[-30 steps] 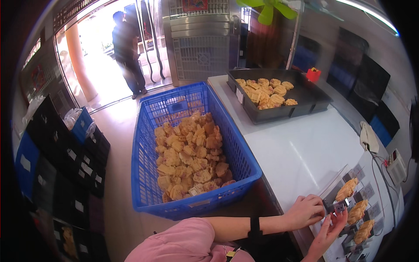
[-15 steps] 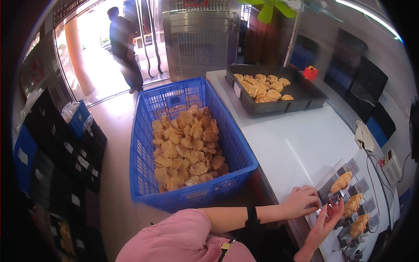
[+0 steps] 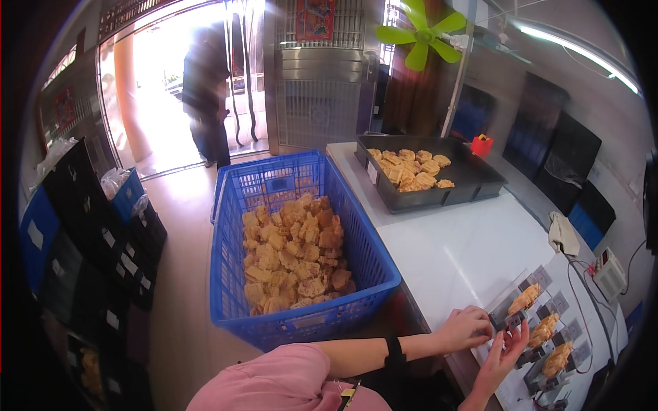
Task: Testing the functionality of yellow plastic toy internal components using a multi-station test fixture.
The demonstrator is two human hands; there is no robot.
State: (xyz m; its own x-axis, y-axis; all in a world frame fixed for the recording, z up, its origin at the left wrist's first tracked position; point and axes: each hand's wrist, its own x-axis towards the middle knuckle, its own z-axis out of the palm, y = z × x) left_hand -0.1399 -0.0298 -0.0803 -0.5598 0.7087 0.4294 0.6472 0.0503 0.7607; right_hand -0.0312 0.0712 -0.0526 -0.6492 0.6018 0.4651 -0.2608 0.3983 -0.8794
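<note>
- Grey, boxy block (image 3: 515,320), near right; ridged tan piece (image 3: 526,299) beyond
- Right hand (image 3: 504,357): fingertips at block; can't tell if pinching
- Left hand (image 3: 466,330): curled, grip hidden

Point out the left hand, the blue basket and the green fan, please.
Left hand (image 3: 465,329): head view, back of the hand.
Blue basket (image 3: 275,330): head view, near wall.
Green fan (image 3: 425,35): head view, central hub.

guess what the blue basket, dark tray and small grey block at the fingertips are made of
Blue basket: likely moulded plastic, slightly glossy, from its evenly perforated walls. Dark tray: probably matte plastic, its walls dull. Grey block: smooth, metal or plastic; too small to tell.
</note>
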